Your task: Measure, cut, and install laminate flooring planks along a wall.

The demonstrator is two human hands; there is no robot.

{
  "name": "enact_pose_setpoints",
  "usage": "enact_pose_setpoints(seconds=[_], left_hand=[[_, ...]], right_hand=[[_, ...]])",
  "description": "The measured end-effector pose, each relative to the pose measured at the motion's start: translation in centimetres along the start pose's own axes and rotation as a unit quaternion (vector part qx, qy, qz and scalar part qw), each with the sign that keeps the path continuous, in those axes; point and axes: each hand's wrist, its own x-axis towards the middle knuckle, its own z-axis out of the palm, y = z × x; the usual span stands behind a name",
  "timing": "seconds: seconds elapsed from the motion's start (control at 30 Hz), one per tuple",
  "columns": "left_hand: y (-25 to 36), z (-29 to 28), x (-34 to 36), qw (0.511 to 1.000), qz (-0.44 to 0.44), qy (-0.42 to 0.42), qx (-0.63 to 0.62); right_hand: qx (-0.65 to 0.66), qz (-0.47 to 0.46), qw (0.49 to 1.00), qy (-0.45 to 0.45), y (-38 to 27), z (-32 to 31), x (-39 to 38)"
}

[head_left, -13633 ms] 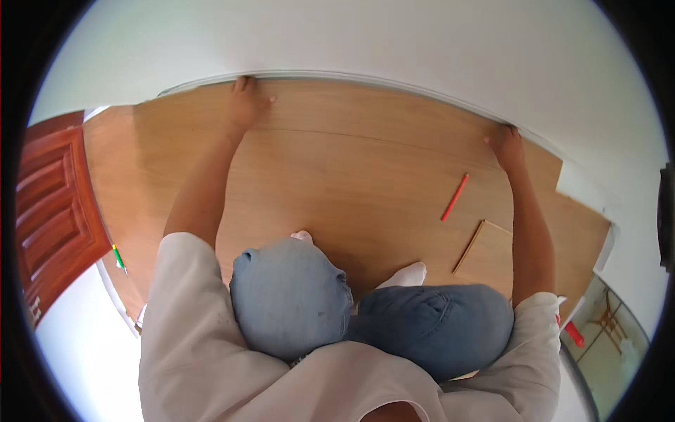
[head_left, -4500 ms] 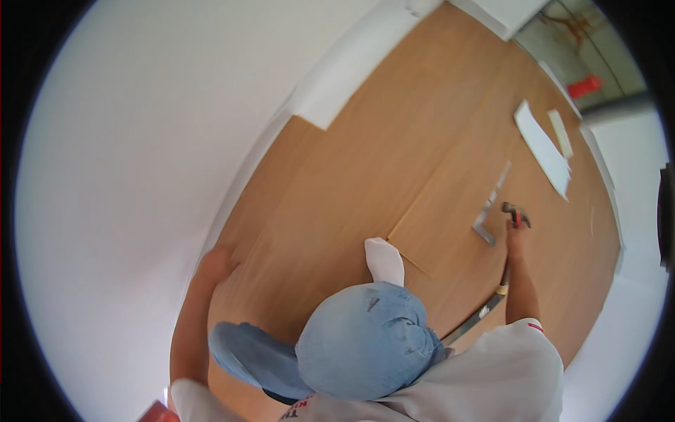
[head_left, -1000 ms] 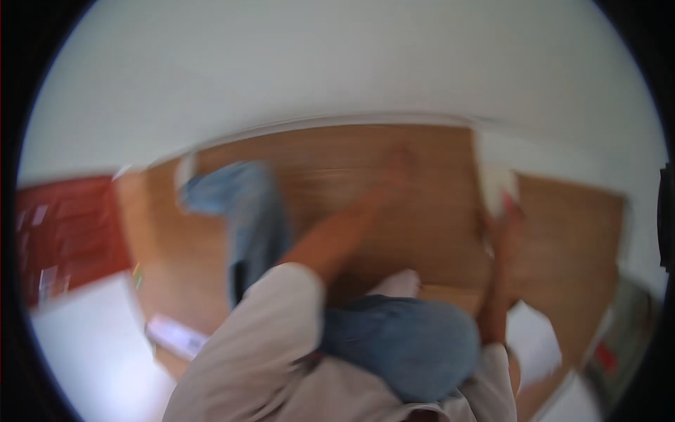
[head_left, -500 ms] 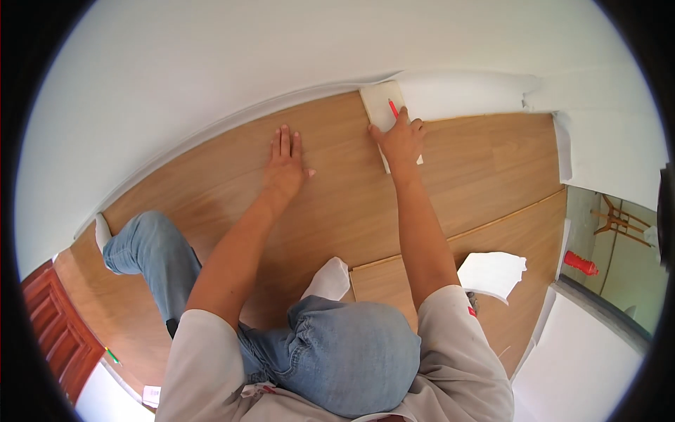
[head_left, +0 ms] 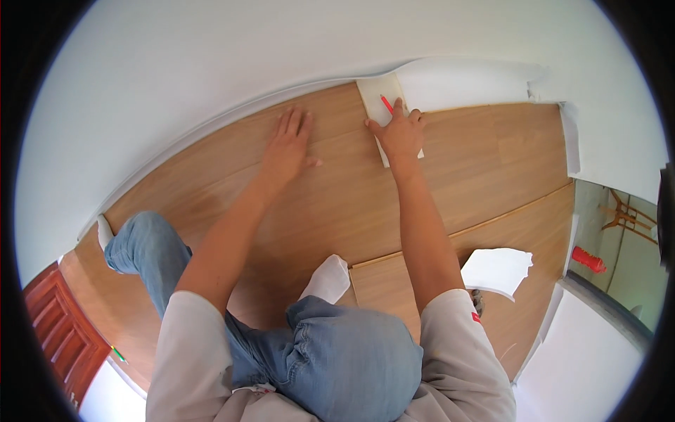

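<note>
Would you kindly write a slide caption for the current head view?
Left hand on wood-look flooring, right hand with a red pencil over a pale rectangular piece near the wall.

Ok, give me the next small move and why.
Probably bring the left hand across to steady the pale strip: the right hand spans it with the red pencil at its fingertips, while the left is open over the wood floor.

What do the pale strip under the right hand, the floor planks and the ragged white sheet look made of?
Strip: possibly wood or board, matte; straight-edged and cream, without clear grain.
Planks: wood or wood-look laminate, apparently satin; brown grain and a faint sheen show.
Sheet: perhaps paper or thin foam, plain white; thin, with an uneven, torn-looking edge.
</note>
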Motion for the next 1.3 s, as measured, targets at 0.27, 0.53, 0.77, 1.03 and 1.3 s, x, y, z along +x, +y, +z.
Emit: enact_pose_setpoints(seconds=[0.27, 0.53, 0.77, 1.03, 1.3], left_hand=[[2.5, 0.3, 12.0, 0.974, 0.213, 0.033, -0.075], [2.7, 4.0, 12.5, 0.966, 0.229, 0.104, -0.067], [1.3, 4.3, 12.3, 0.967, 0.212, 0.123, -0.073], [2.0, 3.9, 12.0, 0.966, 0.224, 0.112, -0.070], [3.0, 4.4, 12.3, 0.969, 0.212, 0.116, -0.051]], right_hand=[[0.193, 0.008, 0.978, 0.075, 3.5, -0.9, -5.9], [0.152, 0.076, 0.985, -0.027, 8.7, 0.2, -17.2], [-0.022, 0.267, 0.946, 0.180, 21.6, -1.5, -35.0], [-0.059, 0.543, 0.838, 0.009, 27.1, -2.7, -46.0], [0.065, 0.546, 0.835, -0.025, 39.1, -5.3, -46.0]])
